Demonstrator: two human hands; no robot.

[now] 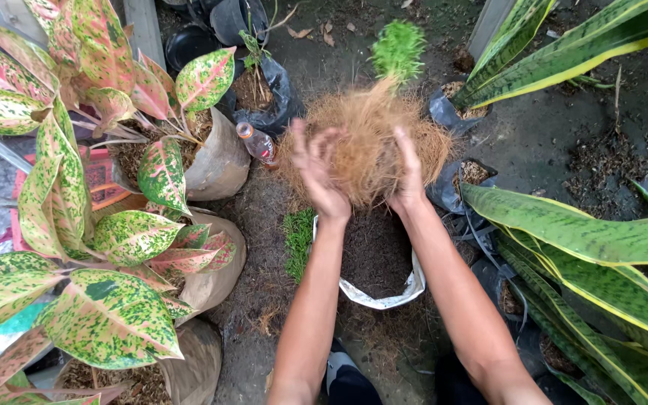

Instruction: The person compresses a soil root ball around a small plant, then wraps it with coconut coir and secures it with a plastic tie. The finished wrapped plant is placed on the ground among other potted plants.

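Note:
Between both hands I hold up a small bright green plant [398, 46] with a large tangled ball of brown fibrous roots [369, 135]. My left hand [318, 174] cups the left side of the root ball, fingers spread. My right hand [408, 174] presses its right side. Directly below them stands a white grow bag [375, 300] filled with dark soil.
Pink-and-green speckled leafy plants in brown bags [219, 161] crowd the left. Long striped yellow-edged leaves [586, 232] reach in from the right. A small plastic bottle [258, 142] lies beside a black bag with soil [275, 90]. A patch of green moss [298, 240] sits on the ground.

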